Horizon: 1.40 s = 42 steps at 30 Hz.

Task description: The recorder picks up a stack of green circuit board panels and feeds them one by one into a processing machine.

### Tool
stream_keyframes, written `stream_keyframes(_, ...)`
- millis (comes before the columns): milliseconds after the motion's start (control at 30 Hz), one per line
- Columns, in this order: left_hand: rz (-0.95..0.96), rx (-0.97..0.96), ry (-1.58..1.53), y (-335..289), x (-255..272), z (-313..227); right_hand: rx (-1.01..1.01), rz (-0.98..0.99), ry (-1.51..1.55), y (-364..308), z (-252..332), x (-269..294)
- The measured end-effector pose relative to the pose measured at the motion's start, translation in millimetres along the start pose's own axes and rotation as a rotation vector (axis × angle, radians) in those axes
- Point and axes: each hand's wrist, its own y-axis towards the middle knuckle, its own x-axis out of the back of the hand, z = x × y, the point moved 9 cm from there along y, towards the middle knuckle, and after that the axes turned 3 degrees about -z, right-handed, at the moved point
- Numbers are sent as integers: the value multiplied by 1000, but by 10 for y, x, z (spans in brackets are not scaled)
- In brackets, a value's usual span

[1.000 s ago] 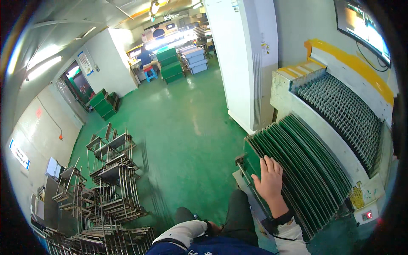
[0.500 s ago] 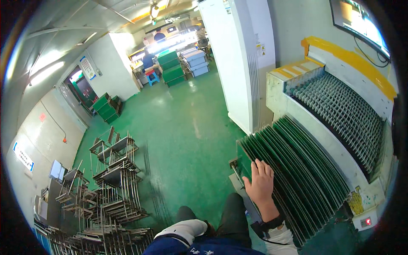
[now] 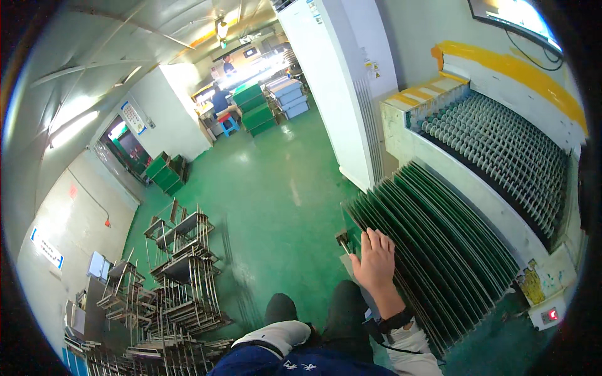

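Observation:
A long row of thin green panels (image 3: 448,238) stands on edge in front of me on the right, closely spaced like sheets in a rack. My right hand (image 3: 375,260) lies at the left end of this row, fingers stretched out and the thumb apart. Its fingertips rest at the edges of the first panels, and it grasps nothing that I can see. A metal rod fitting (image 3: 343,241) sits just left of that hand. My left sleeve (image 3: 276,335) crosses my lap, but the left hand itself is hidden.
Behind the panels is a machine with rows of rollers (image 3: 501,150). A white cabinet (image 3: 335,81) stands beyond. Metal racks (image 3: 185,269) crowd the left floor. Green crates (image 3: 254,106) and people at a lit bench are far off. A red-lit switch box (image 3: 547,314) is low right.
The view has turned slightly. My right hand remains at the left end of the panels, its fingers a little closer together. At the far bench, a person has shifted.

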Motion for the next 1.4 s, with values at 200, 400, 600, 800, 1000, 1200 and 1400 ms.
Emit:
stream_keyframes(200,-1,-5,-2,43,17,-18,-26,22,-13,15,-6,3)
stream_keyframes(400,-10,-35,-1,86,40,-22,-7,11,-40,-4,9,-10)
stream_keyframes(600,-9,-52,0,20,-4,84,5,8,-56,-14,100,-23)
stream_keyframes(800,-5,-96,11,38,-21,142,32,3,-97,-6,180,-8)
stream_keyframes(1000,4,-121,13,-14,-72,246,35,4,-144,-3,222,-24)
stream_keyframes(1200,5,-145,8,-40,-115,309,36,21,-180,-14,277,-34)
stream_keyframes(1400,-2,-171,3,-44,-166,382,59,29,-217,-22,388,-121)
